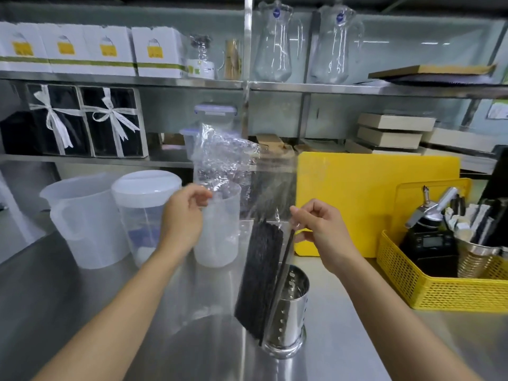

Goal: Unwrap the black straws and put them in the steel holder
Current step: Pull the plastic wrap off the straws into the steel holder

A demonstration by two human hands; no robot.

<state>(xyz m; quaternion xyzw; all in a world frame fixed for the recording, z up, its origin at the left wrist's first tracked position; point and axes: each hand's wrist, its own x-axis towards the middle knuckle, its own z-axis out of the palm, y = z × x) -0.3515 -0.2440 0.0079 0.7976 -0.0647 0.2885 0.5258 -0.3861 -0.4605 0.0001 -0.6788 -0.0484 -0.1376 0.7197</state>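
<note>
Steel holder (pixel 290 306) stands upright on the counter (pixel 357 339), mouth open and ready to load. Black straws (pixel 259 276) aren't in it: the bundle hangs tilted across its left side inside the clear wrapper (pixel 228 160), probably lined up to slide out. Left hand (pixel 187 213) is raised, fingers (pixel 202 198) pinching the crumpled wrapper top. Right hand (pixel 321 229) is lower, pinching the film edge just above the straws. My guess: spreading the film open. Plastic jugs (pixel 85 221) and a yellow board (pixel 371 188) sit behind.

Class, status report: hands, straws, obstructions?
Left hand and right hand pinch clear plastic wrap. Black straw bundle hangs inside it, beside perforated steel holder. Nothing blocks holder.
</note>
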